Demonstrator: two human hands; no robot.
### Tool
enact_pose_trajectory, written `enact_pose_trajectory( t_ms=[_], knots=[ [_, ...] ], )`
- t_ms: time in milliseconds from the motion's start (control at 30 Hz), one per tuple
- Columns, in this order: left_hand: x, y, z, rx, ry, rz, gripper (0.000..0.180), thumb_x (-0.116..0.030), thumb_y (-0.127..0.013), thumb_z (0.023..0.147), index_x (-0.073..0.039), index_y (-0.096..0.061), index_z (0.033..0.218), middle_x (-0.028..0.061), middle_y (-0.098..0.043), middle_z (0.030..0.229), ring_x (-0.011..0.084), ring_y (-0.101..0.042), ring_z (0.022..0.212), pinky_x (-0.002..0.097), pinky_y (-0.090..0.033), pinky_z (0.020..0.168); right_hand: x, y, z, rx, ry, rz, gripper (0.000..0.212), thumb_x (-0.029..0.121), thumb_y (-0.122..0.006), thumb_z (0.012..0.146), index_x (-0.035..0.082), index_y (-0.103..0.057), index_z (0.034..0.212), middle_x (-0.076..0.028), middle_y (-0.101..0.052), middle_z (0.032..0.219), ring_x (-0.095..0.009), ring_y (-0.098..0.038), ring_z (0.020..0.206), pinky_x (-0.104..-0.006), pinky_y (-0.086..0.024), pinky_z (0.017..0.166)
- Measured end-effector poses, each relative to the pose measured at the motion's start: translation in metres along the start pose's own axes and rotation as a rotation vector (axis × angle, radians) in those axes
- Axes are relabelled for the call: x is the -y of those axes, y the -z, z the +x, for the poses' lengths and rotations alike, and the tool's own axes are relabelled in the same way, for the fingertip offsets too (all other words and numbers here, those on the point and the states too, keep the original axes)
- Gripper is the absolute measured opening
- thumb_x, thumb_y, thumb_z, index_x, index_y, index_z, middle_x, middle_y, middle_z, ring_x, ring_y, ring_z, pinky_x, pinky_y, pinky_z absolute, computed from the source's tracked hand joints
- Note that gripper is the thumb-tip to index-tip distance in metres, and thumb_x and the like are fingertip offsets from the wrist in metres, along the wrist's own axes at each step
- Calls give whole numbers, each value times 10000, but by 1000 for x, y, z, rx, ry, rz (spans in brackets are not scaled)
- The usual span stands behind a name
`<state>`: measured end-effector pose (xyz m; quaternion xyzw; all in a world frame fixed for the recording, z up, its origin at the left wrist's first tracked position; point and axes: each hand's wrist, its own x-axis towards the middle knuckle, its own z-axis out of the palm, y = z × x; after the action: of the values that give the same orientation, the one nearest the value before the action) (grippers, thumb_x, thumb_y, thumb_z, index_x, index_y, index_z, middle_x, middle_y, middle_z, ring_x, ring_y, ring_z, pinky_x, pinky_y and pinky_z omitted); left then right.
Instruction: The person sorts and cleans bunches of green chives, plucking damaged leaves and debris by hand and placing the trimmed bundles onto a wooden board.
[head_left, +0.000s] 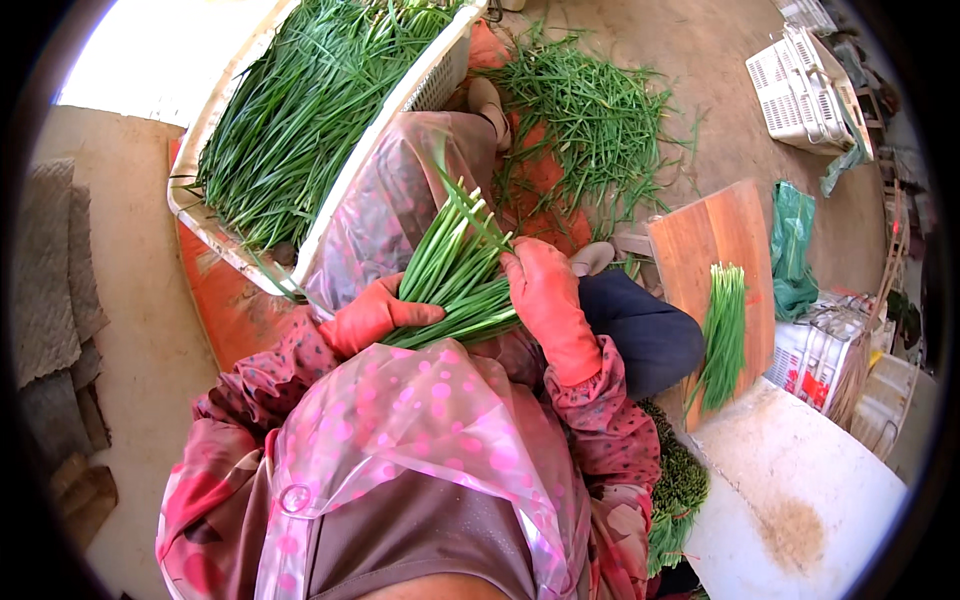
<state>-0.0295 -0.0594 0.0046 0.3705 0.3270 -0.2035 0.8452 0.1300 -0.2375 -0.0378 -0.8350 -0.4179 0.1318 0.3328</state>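
Observation:
A bunch of Chinese chives (pixel 452 262) lies across my lap, its pale cut ends pointing away from me. My left hand (pixel 372 318), in a red rubber glove, is closed around the bunch from the left, the thumb resting over it. On the other side my right hand (pixel 548 300), gloved the same way, is closed at the bunch's upper right, its fingertips pinching a loose chive leaf (pixel 478 218) that slants across the stalks. The palm of the left hand is hidden under the bunch.
A white plastic basket (pixel 352 180) full of chives stands at my left knee. Loose chive scraps (pixel 595 125) litter the floor ahead. To the right, a wooden board (pixel 690 235) bears a neat chive bunch (pixel 722 325); a green bag (pixel 792 250) and white crate (pixel 797 90) lie beyond.

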Motion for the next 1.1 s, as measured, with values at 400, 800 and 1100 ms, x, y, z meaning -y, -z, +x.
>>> enact_pose_trajectory(
  t_ms=[400, 800, 1100],
  knots=[
    [12, 22, 1, 119, -3, -120, 467, -186, -666, 882, 13, -540, 1285, 116, -643, 1198, 214, -635, 1064, 351, -479, 970, -122, 56, 32, 0, -600, 70, 545, 379, -668, 868, 19, -541, 1256, -188, -664, 1105, -249, -647, 1008, -340, -502, 847],
    [0, 27, 4, 102, 86, 47, 421, -358, -599, 944, -8, -629, 1176, 70, -697, 1036, 140, -658, 902, 298, -520, 819, -5, 7, 78, -85, -570, 1022, 249, 228, -649, 894, 8, -622, 1006, -39, -646, 836, -87, -560, 631, -251, -499, 512],
    [-4, 27, 12, 169, 115, 9, 502, -334, -682, 878, 5, -581, 1235, 92, -662, 1136, 177, -636, 1006, 321, -488, 915, 4, 28, 79, 192, -36, 810, 384, 299, -604, 942, 28, -596, 1214, -108, -630, 1215, -230, -633, 1028, -314, -483, 902]
  ],
)
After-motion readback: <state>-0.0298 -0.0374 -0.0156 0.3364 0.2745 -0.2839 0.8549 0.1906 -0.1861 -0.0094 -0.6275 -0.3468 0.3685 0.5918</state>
